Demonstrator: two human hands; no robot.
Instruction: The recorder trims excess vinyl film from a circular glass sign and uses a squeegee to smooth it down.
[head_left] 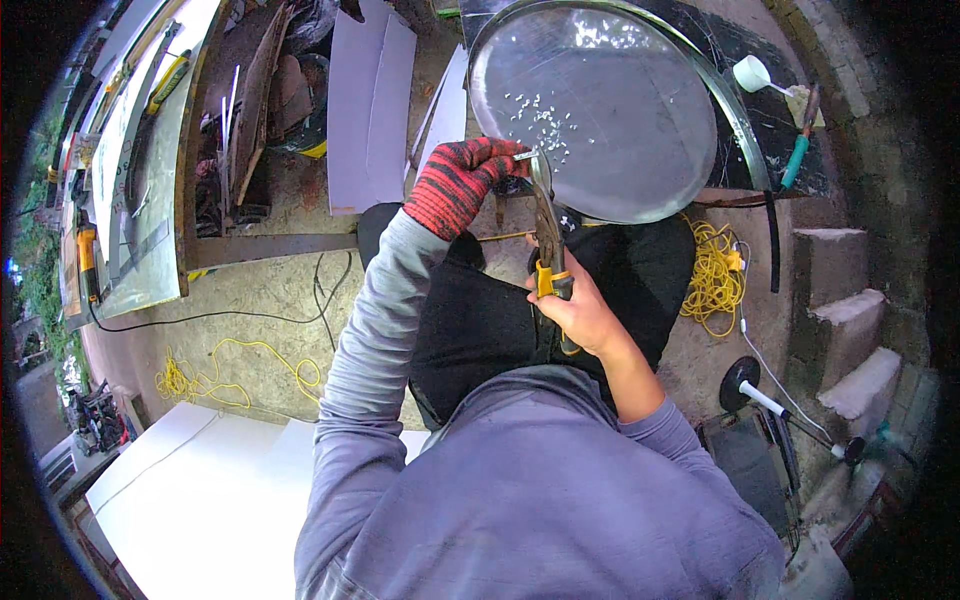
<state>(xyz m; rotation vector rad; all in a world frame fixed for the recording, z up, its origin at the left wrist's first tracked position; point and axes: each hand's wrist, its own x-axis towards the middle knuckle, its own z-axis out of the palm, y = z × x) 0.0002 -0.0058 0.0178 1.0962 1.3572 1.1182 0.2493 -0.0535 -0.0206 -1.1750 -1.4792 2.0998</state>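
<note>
My left hand [462,180], in a red and black striped glove, is closed in a pinch on a small, thin, silvery-white strip [526,155]. In my bare right hand [592,313] is a pair of tin snips [546,225] with yellow and black handles, fingers wrapped round the grips. Its jaws point away from me and meet the strip beside my left fingertips; whether they are closed on it is too small to tell. Just beyond lies a large round grey metal disc [630,130], with many small white bits [540,120] scattered over its near left part.
A white cup [752,74] and a teal-handled tool [796,160] rest on the dark surface at right. Coiled yellow cord [714,275] lies on the floor near concrete steps [850,310]. At left stands a metal-topped bench [160,240]; white sheets [210,490] lie below it.
</note>
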